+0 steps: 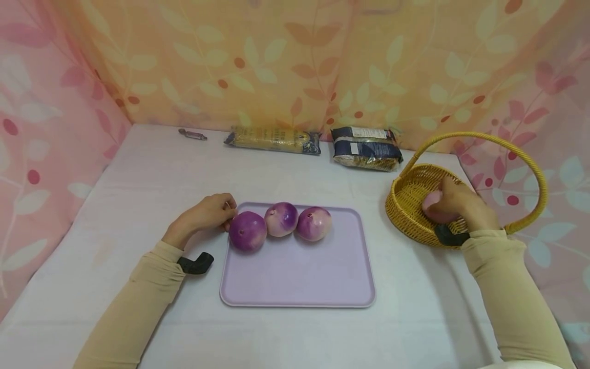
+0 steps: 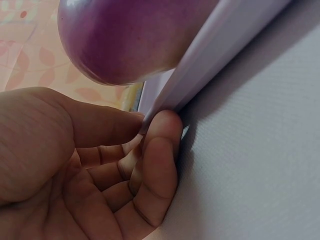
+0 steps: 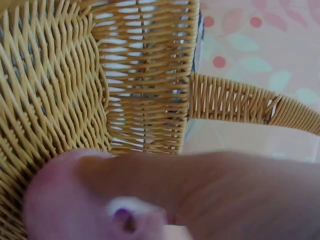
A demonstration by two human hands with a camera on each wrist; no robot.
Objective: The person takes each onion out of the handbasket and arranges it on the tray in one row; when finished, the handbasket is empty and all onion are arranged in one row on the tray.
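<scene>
As the left grip [image 1: 209,212] pinches the tray edge [image 1: 299,306], the right grip [image 1: 456,200] holds 1 turnip [image 1: 430,206] inside the basket [image 1: 410,197], table [image 1: 382,271] between, cloth [image 1: 267,56] behind.

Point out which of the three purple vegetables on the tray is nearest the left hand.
The leftmost vegetable, right beside the left hand and almost wholly purple; the middle one and rightmost one show large pale areas.

Soft, dim light; a shadow streaks the table [image 1: 415,328], head view's lower right; the right hand [image 3: 215,187] blurs in its wrist view.
</scene>
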